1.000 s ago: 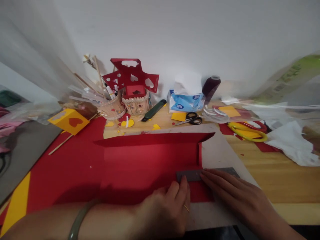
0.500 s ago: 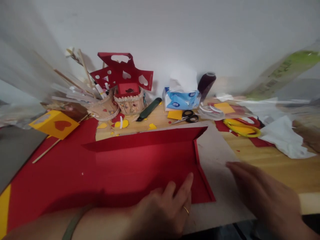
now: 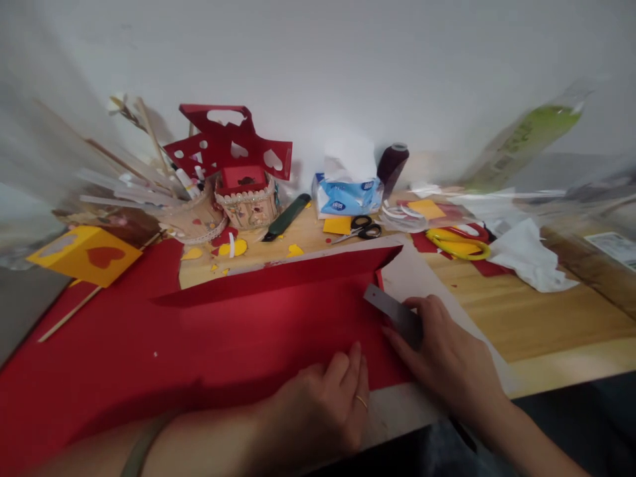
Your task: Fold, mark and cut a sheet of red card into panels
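A large sheet of red card (image 3: 268,324) lies in front of me, its back edge folded up into a raised flap. My left hand (image 3: 332,397) reaches across from the left and presses on the card near its front edge. Its fingers are bent and close together, with a ring on one finger; the fingertips are partly hidden. My right hand (image 3: 442,344) is closed around a flat grey metal ruler (image 3: 385,308) with a small hole at its end. That end sits over the card's right edge, by the narrow folded strip there. The rest of the ruler is hidden in the hand.
Behind the card are a green cutter (image 3: 287,217), black scissors (image 3: 365,228), a tissue pack (image 3: 348,195) and a dark thread spool (image 3: 392,165). Decorated pots (image 3: 248,205) stand at the back left, near a yellow paper lantern (image 3: 89,255). Yellow-handled scissors (image 3: 457,245) and crumpled tissue (image 3: 531,258) lie right.
My right hand has moved left onto the card's right edge, and the metal ruler now shows in it. The left hand stays on the card, its fingers drawn closer together. The view has shifted slightly.
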The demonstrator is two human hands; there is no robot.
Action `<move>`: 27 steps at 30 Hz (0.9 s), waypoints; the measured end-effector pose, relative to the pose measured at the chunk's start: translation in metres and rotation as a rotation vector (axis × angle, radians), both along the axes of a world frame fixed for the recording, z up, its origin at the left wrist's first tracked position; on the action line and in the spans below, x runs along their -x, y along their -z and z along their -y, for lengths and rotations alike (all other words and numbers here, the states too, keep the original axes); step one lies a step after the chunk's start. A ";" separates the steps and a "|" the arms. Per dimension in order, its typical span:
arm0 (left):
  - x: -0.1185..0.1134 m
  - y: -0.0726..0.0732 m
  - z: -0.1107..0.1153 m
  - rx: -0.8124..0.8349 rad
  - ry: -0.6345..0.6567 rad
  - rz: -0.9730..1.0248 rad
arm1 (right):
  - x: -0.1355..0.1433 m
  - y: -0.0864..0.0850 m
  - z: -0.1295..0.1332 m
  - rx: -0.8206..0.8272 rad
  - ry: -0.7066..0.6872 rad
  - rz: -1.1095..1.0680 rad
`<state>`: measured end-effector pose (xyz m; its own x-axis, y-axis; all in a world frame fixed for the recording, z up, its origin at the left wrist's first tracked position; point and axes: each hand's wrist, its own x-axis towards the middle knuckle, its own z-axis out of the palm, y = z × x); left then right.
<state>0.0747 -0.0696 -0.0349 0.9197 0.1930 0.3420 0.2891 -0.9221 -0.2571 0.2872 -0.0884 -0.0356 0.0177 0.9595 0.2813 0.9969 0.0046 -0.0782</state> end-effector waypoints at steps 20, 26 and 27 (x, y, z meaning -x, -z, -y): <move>0.000 -0.007 -0.006 0.022 0.027 0.039 | -0.039 -0.021 -0.017 0.167 -0.343 -0.312; -0.001 -0.009 -0.005 -0.009 0.044 0.077 | -0.014 -0.028 0.001 -0.219 -0.549 0.014; -0.002 -0.009 -0.004 -0.023 0.053 0.089 | -0.012 -0.023 0.005 -0.230 -0.613 0.063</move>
<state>0.0764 -0.0657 -0.0263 0.8942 0.1361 0.4266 0.2627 -0.9309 -0.2538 0.2994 -0.0938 -0.0124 -0.5363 0.7055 0.4634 0.8109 0.5830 0.0508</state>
